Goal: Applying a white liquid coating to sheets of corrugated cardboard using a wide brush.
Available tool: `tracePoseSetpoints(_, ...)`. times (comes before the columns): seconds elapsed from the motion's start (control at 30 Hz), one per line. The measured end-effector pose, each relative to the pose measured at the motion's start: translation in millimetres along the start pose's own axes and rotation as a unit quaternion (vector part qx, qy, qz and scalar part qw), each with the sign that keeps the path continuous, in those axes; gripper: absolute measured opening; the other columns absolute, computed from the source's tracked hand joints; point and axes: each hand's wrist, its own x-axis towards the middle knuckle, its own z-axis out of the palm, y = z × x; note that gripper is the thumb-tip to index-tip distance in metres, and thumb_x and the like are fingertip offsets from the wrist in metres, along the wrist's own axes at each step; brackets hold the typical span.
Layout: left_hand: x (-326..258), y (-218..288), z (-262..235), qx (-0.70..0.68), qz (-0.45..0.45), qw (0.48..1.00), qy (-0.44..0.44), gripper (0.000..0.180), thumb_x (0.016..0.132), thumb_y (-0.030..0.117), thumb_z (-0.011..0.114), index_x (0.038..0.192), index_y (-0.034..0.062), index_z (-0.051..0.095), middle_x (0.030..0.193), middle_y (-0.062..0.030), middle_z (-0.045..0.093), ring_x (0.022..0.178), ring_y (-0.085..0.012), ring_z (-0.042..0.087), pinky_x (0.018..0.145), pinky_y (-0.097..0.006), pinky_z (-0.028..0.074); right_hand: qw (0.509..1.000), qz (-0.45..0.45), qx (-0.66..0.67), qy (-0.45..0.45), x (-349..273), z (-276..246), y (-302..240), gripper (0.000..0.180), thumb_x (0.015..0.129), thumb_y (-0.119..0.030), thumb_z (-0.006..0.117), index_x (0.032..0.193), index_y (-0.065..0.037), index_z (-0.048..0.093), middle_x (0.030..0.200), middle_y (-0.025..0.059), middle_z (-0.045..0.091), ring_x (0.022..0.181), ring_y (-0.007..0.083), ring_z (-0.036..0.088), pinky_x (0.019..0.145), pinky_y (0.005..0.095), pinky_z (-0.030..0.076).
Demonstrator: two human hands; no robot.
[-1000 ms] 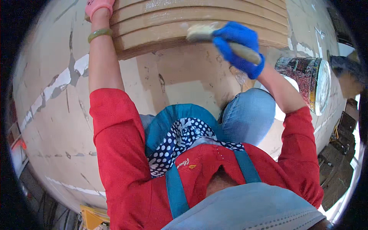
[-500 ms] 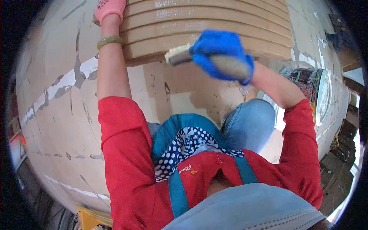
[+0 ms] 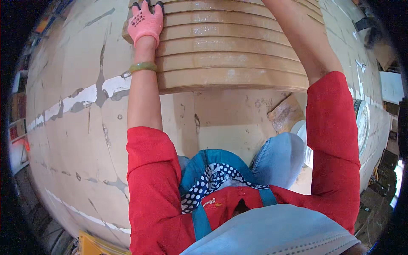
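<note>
Left hand (image 3: 146, 22) in a pink knit glove lies flat, fingers together and extended, palm pressed on the left end of the stacked tan boards (image 3: 231, 51) — gripping nothing, just bearing down on the top faces. A pale green bangle (image 3: 143, 66) sits at that wrist. The right arm reaches up across the right side of the stack and the hand runs out of the top of the head view, so can't tell whether it's open or closed or has anything in it.

The boards sit stepped, long edges running left to right, resting on a cardboard-covered worktable (image 3: 76, 127) with torn patches and strips of white tape. Person wears a red long-sleeve top with sleeves pushed up, blue jeans, teal apron straps, a blue-and-white dotted cloth at the lap. A round tin with a light rim (image 3: 362, 123) sits at the right, just beside the right sleeve — partly hidden by it.
</note>
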Motion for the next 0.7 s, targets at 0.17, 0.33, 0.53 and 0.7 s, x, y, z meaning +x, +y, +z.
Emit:
tracePoseSetpoints(0.17,-7.2,-21.0,-15.9,0.024,-0.028,0.999,-0.021,0.053,0.089,0.041,0.047,0.131,0.0089,0.05,0.137,-0.0185,0.045,0.117,-0.0345,0.051,0.099,-0.042,0.041,0.981,0.026,-0.031,-0.19,-54.9,6.3,-52.1,0.02,0.068,-0.021,0.071,0.073,-0.004,0.062,0.07,0.0118,0.063,0.066,0.0271,0.06,0.063,0.0393,0.047)
tracePoseSetpoints(0.33,0.6,6.5,-3.3,-0.006,-0.002,1.0,-0.008,0.052,0.089,0.041,0.047,0.13,0.0087,0.05,0.136,-0.0182,0.046,0.117,-0.0342,0.051,0.099,-0.041,0.041,0.971,0.068,0.214,-0.078,-5.4,-9.9,-5.3,0.032,0.069,-0.027,0.073,0.089,-0.004,0.062,0.073,0.0144,0.063,0.067,0.029,0.058,0.067,0.0364,0.049)
tracePoseSetpoints(0.53,-2.2,-2.5,-3.6,-0.009,-0.012,1.0,-0.027,0.055,0.089,0.043,0.046,0.131,0.009,0.049,0.136,-0.0183,0.045,0.12,-0.0329,0.049,0.1,-0.041,0.04,0.982,0.05,-0.179,-0.04,-11.2,6.4,-39.1,0.039,0.072,-0.035,0.071,0.089,-0.002,0.062,0.084,0.0156,0.066,0.075,0.0276,0.062,0.07,0.0374,0.049)
tracePoseSetpoints(0.7,-2.5,-5.7,-11.4,-0.001,-0.024,0.999,-0.037,0.056,0.089,0.045,0.044,0.133,0.0096,0.047,0.139,-0.0168,0.043,0.123,-0.0322,0.047,0.101,-0.04,0.039,0.969,-0.14,-0.075,-0.191,-139.1,0.4,-53.9,0.009,0.074,-0.015,0.066,0.075,-0.006,0.063,0.072,0.0136,0.06,0.064,0.0275,0.059,0.059,0.0364,0.047)
